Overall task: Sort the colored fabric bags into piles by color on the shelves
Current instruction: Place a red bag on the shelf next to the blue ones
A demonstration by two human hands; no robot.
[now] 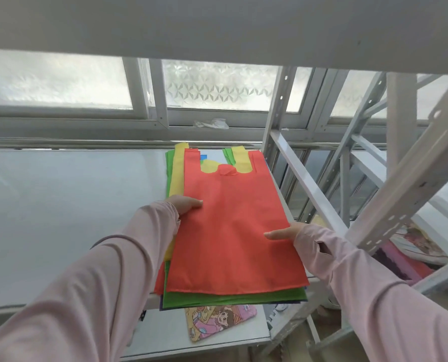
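Hands, L (185,203) & R (287,232), arms outstretched, thumbs on top, pinching red bag (233,226) edges atop mixed stack (233,299).

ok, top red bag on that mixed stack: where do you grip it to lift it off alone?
Probably by its two long side edges near the bottom, one hand from each side. The red bag lies flat on the stack, handles pointing away, and the left hand and right hand already have thumbs on those edges. Yellow bag and green bag stay beneath.
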